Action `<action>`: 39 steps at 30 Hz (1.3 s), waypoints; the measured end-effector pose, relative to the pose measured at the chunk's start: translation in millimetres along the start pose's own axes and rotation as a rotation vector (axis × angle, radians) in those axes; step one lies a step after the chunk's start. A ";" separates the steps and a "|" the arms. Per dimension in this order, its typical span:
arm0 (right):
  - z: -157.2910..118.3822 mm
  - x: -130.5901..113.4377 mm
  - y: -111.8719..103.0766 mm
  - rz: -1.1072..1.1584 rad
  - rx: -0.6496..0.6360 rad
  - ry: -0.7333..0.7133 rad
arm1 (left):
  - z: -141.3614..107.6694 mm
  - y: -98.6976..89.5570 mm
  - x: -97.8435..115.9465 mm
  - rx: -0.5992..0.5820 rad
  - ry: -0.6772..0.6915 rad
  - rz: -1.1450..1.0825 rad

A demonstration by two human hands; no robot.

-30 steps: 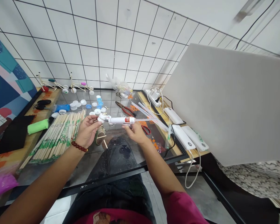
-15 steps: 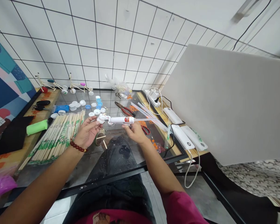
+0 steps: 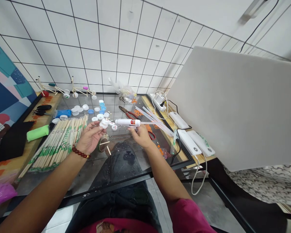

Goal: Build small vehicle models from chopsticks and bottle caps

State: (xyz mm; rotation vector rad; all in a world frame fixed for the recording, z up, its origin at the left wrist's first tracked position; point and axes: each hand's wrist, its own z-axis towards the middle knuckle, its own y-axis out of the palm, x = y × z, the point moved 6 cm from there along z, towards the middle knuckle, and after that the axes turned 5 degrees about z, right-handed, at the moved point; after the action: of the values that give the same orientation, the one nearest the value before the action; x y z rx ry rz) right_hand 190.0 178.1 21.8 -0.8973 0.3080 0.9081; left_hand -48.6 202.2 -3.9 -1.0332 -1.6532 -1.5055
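Observation:
My left hand [image 3: 91, 138] pinches white plastic bottle caps [image 3: 104, 123] that look joined together, between thumb and fingers. Around the grip of a white hot glue gun [image 3: 126, 122], my right hand [image 3: 141, 137] is closed. A clear glue stick [image 3: 150, 123] sticks out of the gun's back end. The gun's nozzle points left, just beside the caps; whether it touches them I cannot tell. Close by on the glass table, below the barrel, lies another white cap [image 3: 114, 127]. Two short wooden stick pieces [image 3: 108, 149] rest nearer to me.
A pack of wrapped chopsticks [image 3: 60, 142] lies at left, near a green packet [image 3: 37, 133]. White and blue caps [image 3: 102, 108], pliers [image 3: 128, 112] and loose glue sticks [image 3: 155, 119] spread behind my hands. Stick-and-cap models [image 3: 81, 89] stand by the wall; a power strip [image 3: 158, 102] sits right.
The glue gun has tilted and drawn slightly right, so its nozzle end no longer overlaps the caps as before. My left hand keeps its hold, with the caps turned a little.

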 end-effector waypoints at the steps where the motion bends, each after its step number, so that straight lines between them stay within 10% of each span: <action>1: 0.0 2.6 -2.1 -0.001 0.030 0.022 | 0.0 -1.2 3.5 0.017 0.070 0.060; 8: 1.9 -6.2 -8.7 0.184 0.056 0.027 | -15.1 7.5 34.6 -0.001 0.705 0.724; 13: 0.4 -16.4 -4.1 0.205 -0.002 0.009 | -22.2 9.7 40.6 0.005 0.903 1.016; 39: -0.8 -16.5 1.7 0.070 -0.036 -0.037 | -22.7 9.9 33.2 -0.038 0.862 0.930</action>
State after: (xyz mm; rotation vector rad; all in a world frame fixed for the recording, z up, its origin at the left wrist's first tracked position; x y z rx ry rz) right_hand 178.8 169.0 30.0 -0.9063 0.2934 0.9961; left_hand -56.2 183.8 32.4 -0.7980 -0.4202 -1.0649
